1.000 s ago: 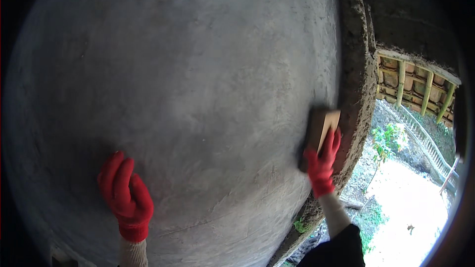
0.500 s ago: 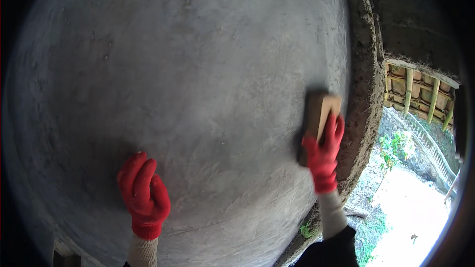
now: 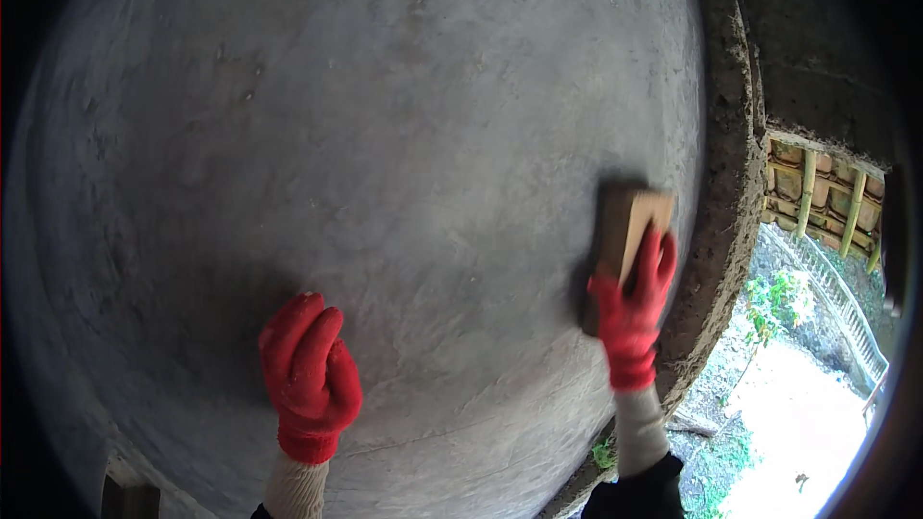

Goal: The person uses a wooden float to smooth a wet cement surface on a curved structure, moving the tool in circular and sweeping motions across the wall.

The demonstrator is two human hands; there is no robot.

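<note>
Grey plastered wall (image 3: 385, 154) looks mostly smooth. My right hand (image 3: 630, 312) in a red glove grips a rectangular wooden float (image 3: 623, 231) flat against it near the rough edge; my left hand (image 3: 308, 375), fingers loosely curled and empty, braces below. Faint ridges there seem unfinished.

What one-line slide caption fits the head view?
Red-gloved right hand presses a wooden float to a grey plastered wall; left hand rests flat on it.

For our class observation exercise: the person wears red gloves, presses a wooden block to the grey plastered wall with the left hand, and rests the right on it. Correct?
Not quite. The head view shows the right hand holding the wooden block against the wall; the left hand rests on it.
</note>
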